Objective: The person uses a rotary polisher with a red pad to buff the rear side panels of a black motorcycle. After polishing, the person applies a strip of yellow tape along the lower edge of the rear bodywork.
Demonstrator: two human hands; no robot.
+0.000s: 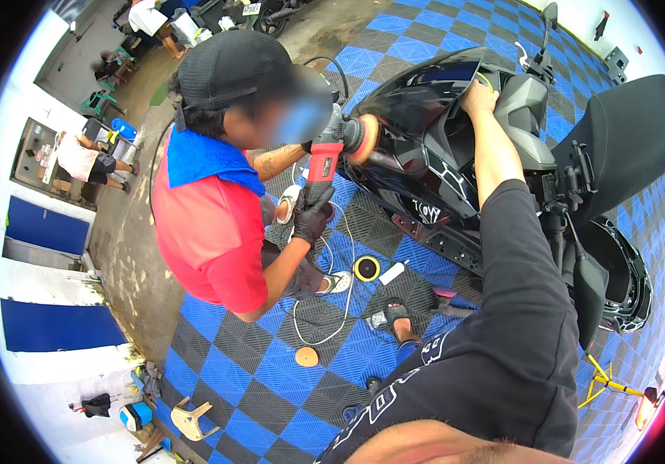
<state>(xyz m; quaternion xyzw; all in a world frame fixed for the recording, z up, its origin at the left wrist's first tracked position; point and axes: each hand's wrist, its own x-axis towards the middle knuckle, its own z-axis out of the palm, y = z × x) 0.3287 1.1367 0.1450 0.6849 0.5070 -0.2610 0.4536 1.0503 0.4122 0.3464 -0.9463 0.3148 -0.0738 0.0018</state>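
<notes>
My right hand (479, 98) reaches across to a black scooter (402, 110), its fingers curled by the dark panel behind the front fairing. They close on a thin yellow-edged item (487, 81), mostly hidden by the hand and the panel. My left hand is out of view. Across from me, a co-worker in a red shirt and black gloves grips a red-and-black power polisher (325, 156). Its orange foam pad (365, 139) rests against the scooter's front bodywork.
A yellow-rimmed black pad (367, 268), a white bottle (393, 272) and an orange pad (306, 356) lie on the blue-and-black tiles. A pale cable (332, 336) loops near our feet. A beige plastic chair (193, 419) and a yellow lamp stand (605, 380) are farther off.
</notes>
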